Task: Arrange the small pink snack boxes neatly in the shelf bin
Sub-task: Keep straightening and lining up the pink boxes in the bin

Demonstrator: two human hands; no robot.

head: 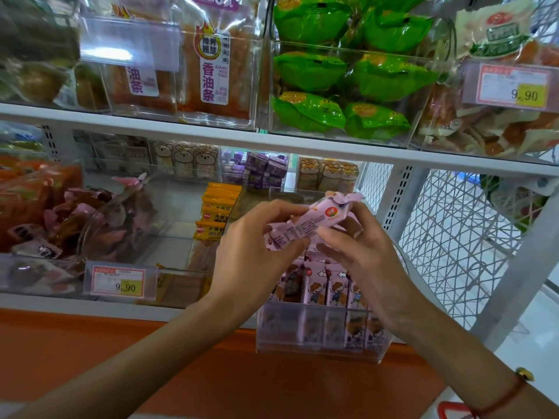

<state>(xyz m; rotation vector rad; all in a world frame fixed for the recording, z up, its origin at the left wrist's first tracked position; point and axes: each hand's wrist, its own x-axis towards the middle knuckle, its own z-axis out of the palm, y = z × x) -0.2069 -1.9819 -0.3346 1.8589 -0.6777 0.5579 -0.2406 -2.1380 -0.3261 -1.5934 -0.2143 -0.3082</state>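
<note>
A small pink snack box (314, 220) lies tilted on its side in the air, gripped at both ends. My left hand (257, 246) pinches its lower left end. My right hand (360, 249) holds its upper right part from below. Directly under my hands stands a clear shelf bin (317, 352) that sticks out past the shelf front. Inside it several pink snack boxes (335, 288) with cartoon figures stand upright in rows. My hands hide the back rows of the bin.
A neighbouring clear bin holds yellow packets (216, 210). A bin of pink and brown wrapped snacks (99, 219) sits further left, with a price tag (119, 282) in front. The white shelf above (272, 140) carries green packets (348, 86). White wire mesh (453, 237) closes the right side.
</note>
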